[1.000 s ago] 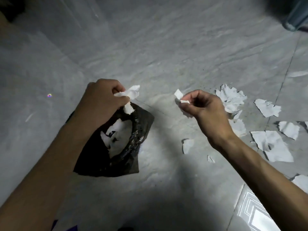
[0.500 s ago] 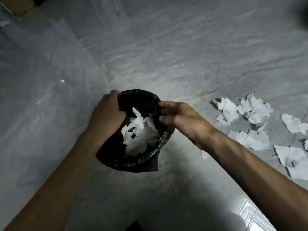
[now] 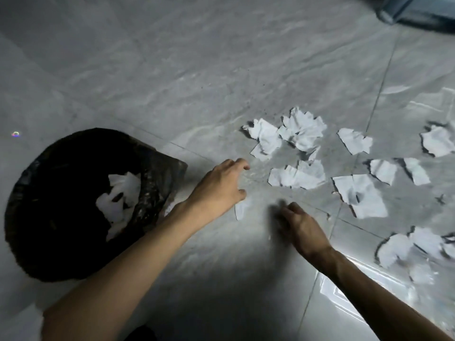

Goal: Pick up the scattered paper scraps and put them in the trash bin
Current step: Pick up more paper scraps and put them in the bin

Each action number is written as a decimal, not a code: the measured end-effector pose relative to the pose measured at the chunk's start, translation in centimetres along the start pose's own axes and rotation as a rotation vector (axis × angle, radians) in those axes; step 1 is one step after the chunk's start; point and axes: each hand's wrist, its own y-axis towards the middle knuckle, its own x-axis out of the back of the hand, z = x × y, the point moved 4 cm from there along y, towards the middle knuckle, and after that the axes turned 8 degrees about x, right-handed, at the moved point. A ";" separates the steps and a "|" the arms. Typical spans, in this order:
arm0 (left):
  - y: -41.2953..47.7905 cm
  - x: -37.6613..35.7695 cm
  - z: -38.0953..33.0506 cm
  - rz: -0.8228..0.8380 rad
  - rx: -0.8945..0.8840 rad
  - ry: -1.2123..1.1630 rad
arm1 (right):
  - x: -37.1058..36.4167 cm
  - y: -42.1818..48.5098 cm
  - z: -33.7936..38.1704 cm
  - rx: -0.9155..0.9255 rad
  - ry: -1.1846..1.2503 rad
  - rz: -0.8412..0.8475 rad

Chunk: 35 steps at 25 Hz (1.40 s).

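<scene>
Indoor room, grey marbled floor tiles [image 3: 221, 70]

Bare floor [image 3: 187, 77] open ahead and to the left, above the bin [image 3: 61, 217]. Scraps [image 3: 298, 177] crowding the right side, close together, narrow gaps between. Bin blocking the low left. Clear tile between left hand [image 3: 219, 189] and right hand [image 3: 304, 227], one small scrap [image 3: 240, 209] there.

no legible text, scraps seemingly blank
</scene>
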 end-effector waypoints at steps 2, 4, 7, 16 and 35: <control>0.4 -3.7 0.9 0.067 0.026 0.025 | -0.5 0.0 -0.5 0.032 0.041 -0.018; 0.5 -7.3 2.2 0.115 0.098 0.101 | -0.5 -0.4 -1.4 0.027 0.003 -0.009; 1.0 -11.5 3.5 0.119 0.180 0.213 | 3.3 -1.6 -6.1 -0.017 -0.168 -0.314; 4.1 -10.8 1.3 -0.053 0.107 -0.049 | 5.8 -2.8 -13.9 -0.102 -0.066 -0.418; 5.4 -4.9 -7.6 -0.124 0.054 -0.163 | 7.9 -5.0 -8.7 -0.337 0.823 -0.524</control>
